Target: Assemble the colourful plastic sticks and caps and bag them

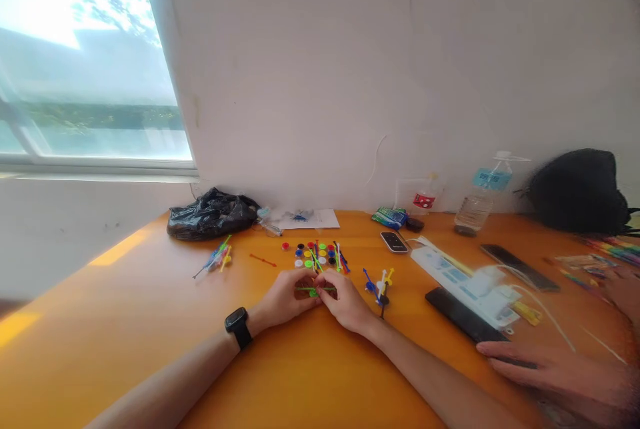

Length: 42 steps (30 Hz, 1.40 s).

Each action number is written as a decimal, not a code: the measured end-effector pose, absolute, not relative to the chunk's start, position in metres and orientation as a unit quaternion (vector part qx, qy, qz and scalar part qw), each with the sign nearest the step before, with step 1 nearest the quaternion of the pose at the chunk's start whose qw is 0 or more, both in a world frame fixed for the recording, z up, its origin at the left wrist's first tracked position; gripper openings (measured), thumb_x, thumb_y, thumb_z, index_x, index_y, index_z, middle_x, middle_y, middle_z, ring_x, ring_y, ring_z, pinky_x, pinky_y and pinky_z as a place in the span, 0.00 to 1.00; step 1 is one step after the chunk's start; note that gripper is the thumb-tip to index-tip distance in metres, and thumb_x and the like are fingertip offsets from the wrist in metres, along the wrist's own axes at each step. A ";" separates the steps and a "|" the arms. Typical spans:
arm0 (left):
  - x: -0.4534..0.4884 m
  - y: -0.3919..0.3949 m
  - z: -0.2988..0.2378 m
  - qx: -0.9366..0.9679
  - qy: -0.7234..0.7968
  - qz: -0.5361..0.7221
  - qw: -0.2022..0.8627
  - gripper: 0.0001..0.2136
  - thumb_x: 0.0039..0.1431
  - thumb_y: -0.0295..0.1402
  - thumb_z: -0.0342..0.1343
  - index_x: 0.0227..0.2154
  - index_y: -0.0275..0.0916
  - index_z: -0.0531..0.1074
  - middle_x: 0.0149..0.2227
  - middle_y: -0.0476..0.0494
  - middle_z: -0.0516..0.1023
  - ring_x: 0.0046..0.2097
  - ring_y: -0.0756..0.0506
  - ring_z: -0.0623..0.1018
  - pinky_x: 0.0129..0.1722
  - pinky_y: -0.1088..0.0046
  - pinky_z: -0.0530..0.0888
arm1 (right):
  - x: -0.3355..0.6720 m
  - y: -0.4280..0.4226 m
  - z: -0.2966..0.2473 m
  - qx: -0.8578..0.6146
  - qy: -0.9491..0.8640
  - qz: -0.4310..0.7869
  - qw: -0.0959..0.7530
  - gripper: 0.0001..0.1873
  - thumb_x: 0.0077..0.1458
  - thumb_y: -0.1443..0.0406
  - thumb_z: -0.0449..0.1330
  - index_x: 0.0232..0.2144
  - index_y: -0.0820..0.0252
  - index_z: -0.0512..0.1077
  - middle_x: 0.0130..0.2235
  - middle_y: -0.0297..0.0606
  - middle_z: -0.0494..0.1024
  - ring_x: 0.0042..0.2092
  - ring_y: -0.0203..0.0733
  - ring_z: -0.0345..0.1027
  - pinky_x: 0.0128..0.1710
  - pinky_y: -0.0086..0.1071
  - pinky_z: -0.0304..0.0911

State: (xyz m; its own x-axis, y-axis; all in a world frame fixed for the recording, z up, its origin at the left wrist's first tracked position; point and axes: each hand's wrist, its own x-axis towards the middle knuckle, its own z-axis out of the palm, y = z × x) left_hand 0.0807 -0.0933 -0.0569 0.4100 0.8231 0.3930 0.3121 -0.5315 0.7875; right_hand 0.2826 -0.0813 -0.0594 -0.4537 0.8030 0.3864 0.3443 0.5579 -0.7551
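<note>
A bright window (pixel 85 55) lights the white wall (pixel 375 69) behind an orange table (pixel 125 322).

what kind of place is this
Likely a shared craft or work table by a window: coloured discs on the orange table, left hand and right hand pinching a green stick, another person's hand nearby.

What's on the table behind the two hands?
Little coloured discs in rows, with thin sticks lying across them. The left hand and right hand pinch a green stick and cover its ends.
</note>
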 end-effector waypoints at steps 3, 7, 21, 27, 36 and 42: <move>0.080 -0.094 -0.055 0.778 0.365 0.397 0.323 0.12 0.63 0.37 0.64 0.47 0.39 0.79 0.42 0.41 0.85 0.44 0.43 0.83 0.46 0.69 0.80 | 0.283 -0.081 -0.059 -0.355 -0.801 0.299 0.378 0.06 0.61 0.70 0.58 0.37 0.59 0.75 0.41 0.40 0.80 0.44 0.44 0.74 0.47 0.35 0.68; 0.079 -0.095 -0.054 0.768 0.372 0.394 0.340 0.11 0.62 0.38 0.65 0.44 0.38 0.80 0.42 0.42 0.85 0.44 0.43 0.83 0.44 0.71 0.79 | 0.285 -0.080 -0.061 -0.359 -0.798 0.315 0.369 0.04 0.60 0.70 0.58 0.36 0.59 0.74 0.38 0.37 0.79 0.41 0.43 0.74 0.44 0.33 0.67; 0.071 -0.091 -0.057 0.794 0.411 0.359 0.268 0.10 0.62 0.39 0.64 0.35 0.36 0.80 0.34 0.46 0.81 0.34 0.49 0.75 0.35 0.76 0.71 | 0.292 -0.080 -0.054 -0.343 -0.817 0.301 0.354 0.07 0.60 0.70 0.59 0.38 0.58 0.77 0.37 0.37 0.80 0.39 0.42 0.73 0.40 0.32 0.66; 0.071 -0.097 -0.050 0.804 0.387 0.352 0.282 0.09 0.65 0.37 0.61 0.42 0.39 0.81 0.39 0.46 0.84 0.40 0.47 0.80 0.40 0.76 0.75 | 0.293 -0.081 -0.052 -0.352 -0.828 0.273 0.341 0.07 0.60 0.71 0.59 0.36 0.58 0.76 0.36 0.35 0.79 0.37 0.41 0.71 0.38 0.31 0.63; 0.066 -0.095 -0.044 0.897 0.309 0.298 0.107 0.06 0.68 0.33 0.57 0.36 0.41 0.78 0.36 0.44 0.80 0.39 0.46 0.78 0.39 0.73 0.73 | 0.297 -0.084 -0.045 -0.333 -0.861 0.227 0.310 0.09 0.59 0.74 0.57 0.32 0.58 0.74 0.37 0.36 0.76 0.39 0.40 0.71 0.40 0.31 0.61; 0.068 -0.097 -0.042 0.915 0.293 0.275 0.032 0.05 0.66 0.29 0.55 0.34 0.41 0.75 0.35 0.45 0.79 0.37 0.46 0.76 0.37 0.72 0.70 | 0.297 -0.086 -0.045 -0.342 -0.869 0.211 0.287 0.10 0.55 0.77 0.55 0.29 0.58 0.70 0.35 0.34 0.74 0.37 0.39 0.69 0.38 0.30 0.59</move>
